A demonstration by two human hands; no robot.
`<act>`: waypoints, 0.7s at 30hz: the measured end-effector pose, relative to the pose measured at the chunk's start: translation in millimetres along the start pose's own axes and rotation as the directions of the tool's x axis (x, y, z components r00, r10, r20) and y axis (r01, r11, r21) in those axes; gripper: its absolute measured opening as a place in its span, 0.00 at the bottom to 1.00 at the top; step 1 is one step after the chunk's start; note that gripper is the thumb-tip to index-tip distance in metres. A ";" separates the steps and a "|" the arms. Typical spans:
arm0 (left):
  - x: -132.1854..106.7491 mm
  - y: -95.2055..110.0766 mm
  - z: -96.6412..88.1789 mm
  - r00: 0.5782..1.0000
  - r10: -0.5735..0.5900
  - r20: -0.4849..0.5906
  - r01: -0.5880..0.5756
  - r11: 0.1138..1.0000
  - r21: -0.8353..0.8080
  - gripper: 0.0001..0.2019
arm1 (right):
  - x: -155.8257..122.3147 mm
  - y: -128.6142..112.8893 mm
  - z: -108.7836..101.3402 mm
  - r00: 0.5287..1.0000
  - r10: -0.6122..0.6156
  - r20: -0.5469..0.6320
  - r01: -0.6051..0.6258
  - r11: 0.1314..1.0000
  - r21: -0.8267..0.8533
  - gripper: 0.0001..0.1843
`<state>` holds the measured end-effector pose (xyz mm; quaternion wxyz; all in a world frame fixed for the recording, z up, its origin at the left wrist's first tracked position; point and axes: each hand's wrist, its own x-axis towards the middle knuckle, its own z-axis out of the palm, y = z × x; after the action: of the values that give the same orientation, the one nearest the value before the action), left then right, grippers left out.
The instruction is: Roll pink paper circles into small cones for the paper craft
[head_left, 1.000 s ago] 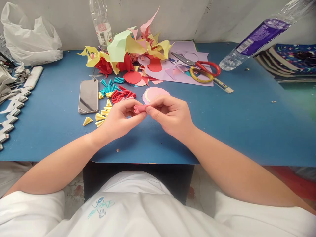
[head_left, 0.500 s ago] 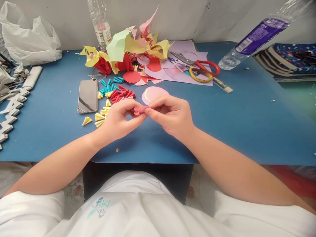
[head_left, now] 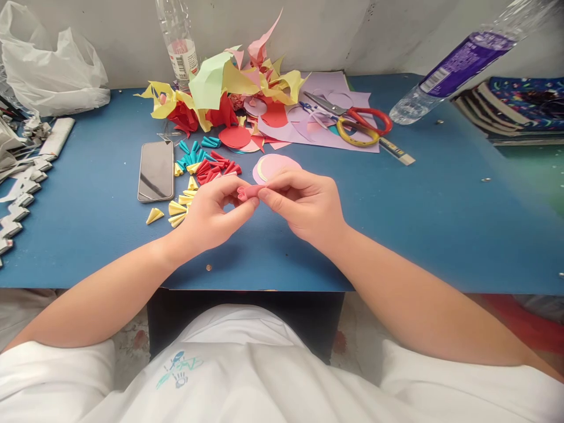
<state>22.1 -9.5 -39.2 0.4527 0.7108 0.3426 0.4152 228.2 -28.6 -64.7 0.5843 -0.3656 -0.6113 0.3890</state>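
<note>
Between both hands is a small pink rolled paper cone (head_left: 250, 191), its wide folded end to the left. My left hand (head_left: 215, 211) pinches that wide end between thumb and fingers. At the narrow end, the thumb and forefinger of my right hand (head_left: 308, 202) are closed on the paper. Just beyond the fingers lie stacked paper circles (head_left: 277, 165), pink with a pale yellow one among them. Several finished cones sit left of the hands: yellow cones (head_left: 177, 208), red cones (head_left: 211, 169) and blue cones (head_left: 194, 154). My left hand hides some of them.
A phone (head_left: 156, 171) lies left of the cones. Behind are crumpled paper scraps (head_left: 215, 82), scissors (head_left: 348, 114), purple paper (head_left: 326, 132) and a clear bottle (head_left: 178, 47). A purple-labelled bottle (head_left: 458, 67) stands right. Folded paper strips (head_left: 26, 191) and a plastic bag (head_left: 53, 70) occupy the left.
The fingers of my left hand have shifted slightly on the pink cone, and a little more of its side shows. Otherwise things stay in place.
</note>
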 end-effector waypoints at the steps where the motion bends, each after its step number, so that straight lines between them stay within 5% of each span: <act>1: 0.1 -1.7 0.0 1.000 0.010 -0.002 -0.010 1.000 0.001 0.10 | 0.3 2.0 -0.2 1.000 -0.014 -0.002 0.014 1.000 0.006 0.19; 8: 0.5 -7.8 0.5 0.995 0.100 0.009 -0.100 0.995 -0.005 0.08 | 0.1 6.1 -1.2 0.994 -0.108 0.021 0.108 0.994 0.028 0.12; 15: 0.6 -13.0 0.4 0.978 0.210 0.012 -0.210 0.976 0.063 0.08 | -1.7 4.9 -0.6 0.996 -0.084 0.017 0.084 0.996 -0.004 0.16; 21: 0.1 -11.1 0.8 0.988 0.157 0.009 -0.157 0.985 0.068 0.14 | 0.3 3.2 1.9 0.996 -0.085 0.025 0.084 0.996 0.030 0.18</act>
<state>21.6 -5.8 -49.6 0.3945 0.7514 0.2988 0.4365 226.2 -27.0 -67.6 0.5973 -0.3256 -0.6283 0.3774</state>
